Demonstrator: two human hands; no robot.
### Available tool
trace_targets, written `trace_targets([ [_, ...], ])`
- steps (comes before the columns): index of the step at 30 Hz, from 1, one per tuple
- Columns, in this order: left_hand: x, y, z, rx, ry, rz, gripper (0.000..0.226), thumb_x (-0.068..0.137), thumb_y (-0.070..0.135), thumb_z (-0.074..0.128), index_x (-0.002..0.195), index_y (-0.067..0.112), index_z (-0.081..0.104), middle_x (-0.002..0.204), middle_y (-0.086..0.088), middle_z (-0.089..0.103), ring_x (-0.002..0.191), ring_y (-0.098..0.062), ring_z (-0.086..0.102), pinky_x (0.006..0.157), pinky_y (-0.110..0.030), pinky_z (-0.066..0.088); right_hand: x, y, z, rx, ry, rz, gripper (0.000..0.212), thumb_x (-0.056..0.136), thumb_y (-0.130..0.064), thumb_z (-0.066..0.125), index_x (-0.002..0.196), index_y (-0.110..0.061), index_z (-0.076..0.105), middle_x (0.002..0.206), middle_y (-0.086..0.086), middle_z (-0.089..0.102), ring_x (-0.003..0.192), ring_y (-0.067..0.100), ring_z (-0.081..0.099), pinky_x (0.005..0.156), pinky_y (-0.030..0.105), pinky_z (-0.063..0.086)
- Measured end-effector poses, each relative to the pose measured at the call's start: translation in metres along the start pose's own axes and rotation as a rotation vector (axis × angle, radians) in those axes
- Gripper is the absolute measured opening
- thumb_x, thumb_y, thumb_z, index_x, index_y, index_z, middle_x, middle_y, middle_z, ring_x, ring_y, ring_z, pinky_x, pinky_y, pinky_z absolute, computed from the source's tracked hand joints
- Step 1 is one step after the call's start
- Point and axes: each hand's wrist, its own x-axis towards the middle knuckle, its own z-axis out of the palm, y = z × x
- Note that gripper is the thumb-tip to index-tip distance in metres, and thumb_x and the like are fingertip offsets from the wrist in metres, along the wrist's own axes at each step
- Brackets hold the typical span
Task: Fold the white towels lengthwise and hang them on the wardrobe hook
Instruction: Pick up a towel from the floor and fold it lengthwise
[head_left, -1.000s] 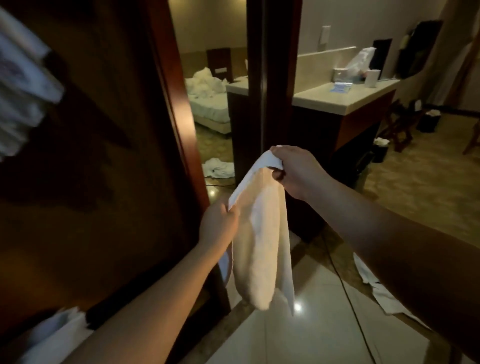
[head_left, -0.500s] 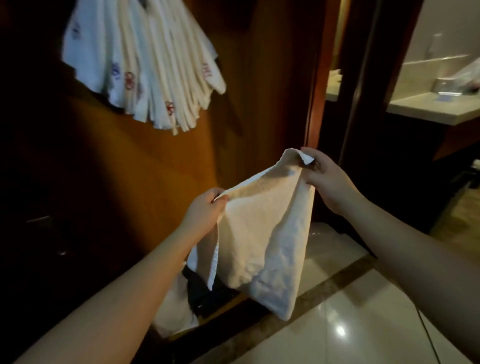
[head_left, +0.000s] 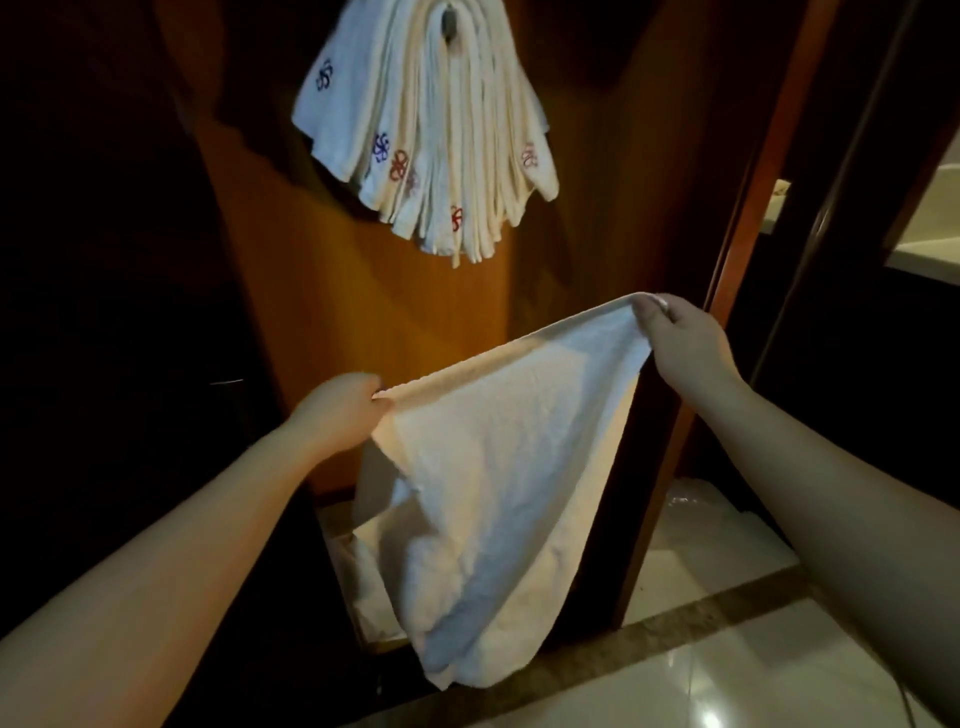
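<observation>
— So, from the head camera, what do we have in front of us?

— We hold one white towel (head_left: 498, 467) up between our two hands, in front of the open wardrobe. Our left hand (head_left: 340, 410) pinches the towel's upper edge at the lower left end, fingers curled tight round the cloth. Our right hand (head_left: 685, 348) grips the other end of that edge, higher and further right, with the corner bunched between thumb and fingers.

— And how does the cloth hang?

— The top edge runs taut and slanted, rising from left to right. Below it the towel sags in a loose, doubled pouch, its lowest fold hanging over the wardrobe's bottom edge and the stone strip in the tiled floor (head_left: 727, 675).

— Where are the others?

— Above us, a thick bundle of hung towels (head_left: 431, 140) is draped over the wardrobe hook (head_left: 449, 23) on the wooden back panel (head_left: 363, 312). They fan downward in narrow folds, several showing small embroidered emblems in blue and red. The hook itself is mostly buried in cloth.

— Anything lower down?

— More pale cloth (head_left: 363, 571) lies inside the wardrobe base, behind the towel we hold; we cannot tell what it is.
</observation>
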Motion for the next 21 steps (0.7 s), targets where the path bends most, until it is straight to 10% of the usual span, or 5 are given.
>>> trace_targets([
  [13,-0.033,-0.068,-0.010,-0.518,-0.150,-0.217,0.014,0.093,0.036,0.068,0.094,0.023,0.073,0.098,0.000,0.072,0.095,-0.018,0.066,0.085,-0.032,0.048,-0.006,0.034,-0.015,0.571,-0.061,0.312,0.030,0.094,-0.042,0.066,0.105,-0.015,0.074,0.101,0.008,0.077,0.095,0.025,0.075,0.084,0.040,0.057],
  [21,-0.029,-0.071,-0.012,-0.597,-0.058,-0.195,0.016,0.090,0.040,0.068,0.089,0.025,0.072,0.092,0.000,0.073,0.090,-0.019,0.068,0.068,-0.025,0.046,0.002,0.042,-0.018,0.831,-0.033,0.472,0.041,0.088,-0.034,0.075,0.117,-0.007,0.066,0.111,0.015,0.075,0.104,0.031,0.072,0.093,0.048,0.056],
])
